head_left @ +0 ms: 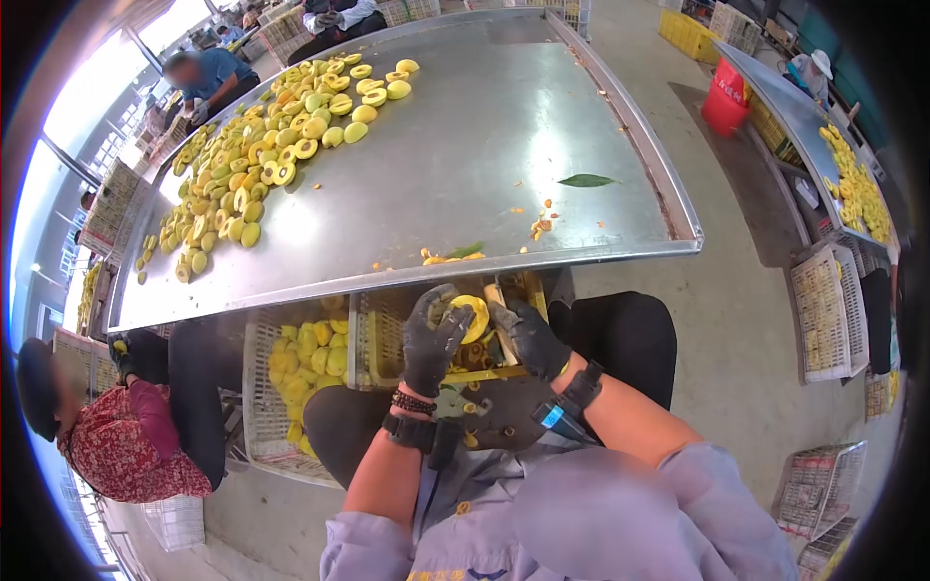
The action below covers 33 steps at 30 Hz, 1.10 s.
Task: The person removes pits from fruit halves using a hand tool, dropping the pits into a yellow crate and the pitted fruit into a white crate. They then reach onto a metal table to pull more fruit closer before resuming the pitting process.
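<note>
My left hand (432,339), in a dark glove, holds a yellow fruit half (472,319) above a basket, just in front of the table edge. Close to its right side, my right hand (526,336), also gloved, has its fingers curled round a light-coloured handle (498,302); the tool's far end is hard to make out. Beneath both hands is a yellow basket (532,290) with dark bits in it. Many halved fruits (242,184) lie piled on the metal table (426,165).
A white crate (260,387) of yellow fruit stands left of my legs. A co-worker (136,436) sits at far left, others beyond the table. A leaf (588,180) and scraps (542,225) lie near the table's right side. A red sack (725,99) stands at right.
</note>
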Motion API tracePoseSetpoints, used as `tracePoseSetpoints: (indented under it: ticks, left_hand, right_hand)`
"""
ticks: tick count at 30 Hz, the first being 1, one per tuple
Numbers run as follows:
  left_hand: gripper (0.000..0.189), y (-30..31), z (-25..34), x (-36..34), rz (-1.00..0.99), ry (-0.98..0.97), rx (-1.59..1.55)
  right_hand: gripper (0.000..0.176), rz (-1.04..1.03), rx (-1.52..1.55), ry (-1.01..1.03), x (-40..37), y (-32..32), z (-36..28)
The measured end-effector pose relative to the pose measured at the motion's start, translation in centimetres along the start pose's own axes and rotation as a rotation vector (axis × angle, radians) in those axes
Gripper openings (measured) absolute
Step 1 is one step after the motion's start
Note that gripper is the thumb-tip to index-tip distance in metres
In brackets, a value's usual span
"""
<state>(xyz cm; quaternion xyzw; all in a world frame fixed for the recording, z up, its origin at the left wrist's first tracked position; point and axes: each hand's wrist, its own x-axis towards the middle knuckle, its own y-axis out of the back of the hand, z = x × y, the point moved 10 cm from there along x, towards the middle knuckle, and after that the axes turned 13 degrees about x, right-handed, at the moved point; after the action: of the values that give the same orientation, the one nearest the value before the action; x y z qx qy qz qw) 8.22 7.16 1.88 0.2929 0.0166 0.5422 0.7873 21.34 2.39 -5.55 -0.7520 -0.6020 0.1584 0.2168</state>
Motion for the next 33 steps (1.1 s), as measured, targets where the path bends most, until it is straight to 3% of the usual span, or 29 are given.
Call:
tracePoseSetpoints:
  ticks: [1,3,5,8,11,14,15,18,21,24,25,28,31,33]
  left_hand:
    - [0.029,-1.2,-2.2,-0.5,-0.04,0.065,0.042]
    - [0.03,-1.9,-3.1,-1.1,-0.048,-0.001,0.129]
    - [0.035,-2.9,-5.6,-1.7,-0.108,0.238,-0.227]
    - [0.041,-2.7,-4.4,-1.6,-0.228,0.16,-0.181]
    - [0.044,-1.3,-5.1,-1.1,-0.172,0.232,-0.2]
    - [0.037,1.5,-1.5,-0.4,-0.028,0.072,0.085]
    - [0.037,1.9,-1.0,-0.5,-0.026,0.07,0.148]
    - [0.037,3.1,-0.2,0.0,0.004,0.052,0.253]
    - [0.038,3.8,-0.4,-0.9,0.081,0.053,0.231]
    - [0.039,4.1,0.3,-0.3,0.117,-0.057,0.34]
    - [0.039,4.1,0.5,-0.3,0.137,-0.094,0.405]
    - [0.038,3.8,0.1,-1.1,0.119,-0.069,0.517]
    - [0.038,3.2,-0.3,-1.0,0.072,-0.027,0.546]
    - [0.038,2.7,-0.4,-1.0,0.053,-0.01,0.553]
  right_hand:
    - [0.023,0.014,-0.018,-0.135,-0.2,0.0,1.1]
    - [0.023,0.036,-0.024,-0.109,-0.2,-0.6,0.5]
    - [0.024,0.022,-0.075,-0.104,-0.1,-0.5,0.8]
    - [0.023,-0.046,-0.07,-0.035,0.0,-1.3,0.6]
    - [0.026,-0.003,-0.307,0.011,0.0,-0.5,-0.1]
    - [0.03,-0.011,-0.904,0.087,-0.6,-0.3,-2.1]
    - [0.034,-0.168,-1.226,-0.231,-1.2,1.3,2.1]
    - [0.031,-0.582,-1.402,-0.397,-3.9,3.4,9.0]
    - [0.03,-0.43,-1.391,-0.358,-3.1,0.7,4.2]
    - [0.031,-0.472,-1.428,-0.197,-2.9,0.3,4.5]
    - [0.034,-0.388,-1.415,-0.129,-2.4,0.1,3.7]
    - [0.034,-0.124,-1.252,0.29,-1.7,-2.8,-2.4]
    - [0.034,-0.217,-1.318,0.428,-2.1,-5.5,-4.0]
    - [0.034,-0.243,-1.369,0.412,-2.2,-5.9,-3.9]
